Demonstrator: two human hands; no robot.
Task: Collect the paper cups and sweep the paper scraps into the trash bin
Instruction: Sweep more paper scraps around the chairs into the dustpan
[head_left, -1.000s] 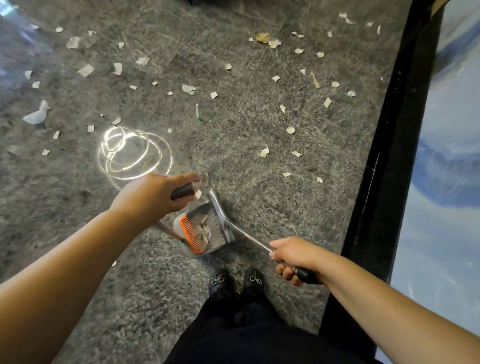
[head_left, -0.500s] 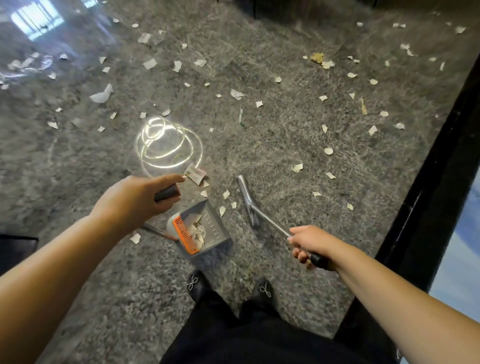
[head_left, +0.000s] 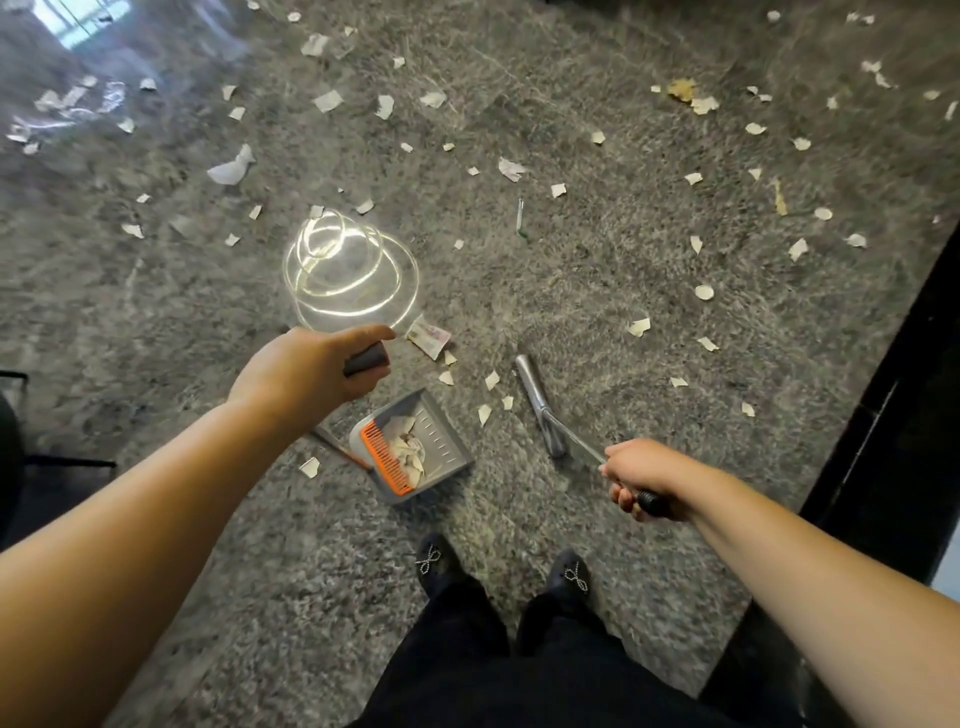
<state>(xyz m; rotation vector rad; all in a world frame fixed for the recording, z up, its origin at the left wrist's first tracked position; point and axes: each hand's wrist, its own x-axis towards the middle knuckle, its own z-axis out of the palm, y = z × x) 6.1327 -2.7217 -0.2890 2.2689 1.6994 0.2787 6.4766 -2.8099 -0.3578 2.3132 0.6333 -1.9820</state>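
Scraps of paper (head_left: 639, 327) lie strewn over the grey marbled floor (head_left: 597, 270), most of them beyond the dustpan (head_left: 441, 447) and to either side of it. Resting on the floor just ahead of the person's shoes (head_left: 434, 564), the dustpan holds a heap of crumpled paper behind its orange comb (head_left: 387, 457). Above and left of the dustpan, the left hand (head_left: 306, 371) has its fingers curled tight round the dark grip of the dustpan's long handle (head_left: 366, 358). Right of the dustpan, the right hand (head_left: 641, 475) is wrapped round the broom handle (head_left: 576, 441); the broom's silvery head (head_left: 537, 402) lies on the floor, apart from the dustpan. A few scraps sit between the dustpan's mouth and the broom head. A printed slip (head_left: 428, 336) lies just beyond the dustpan. No paper cups or bin can be made out.
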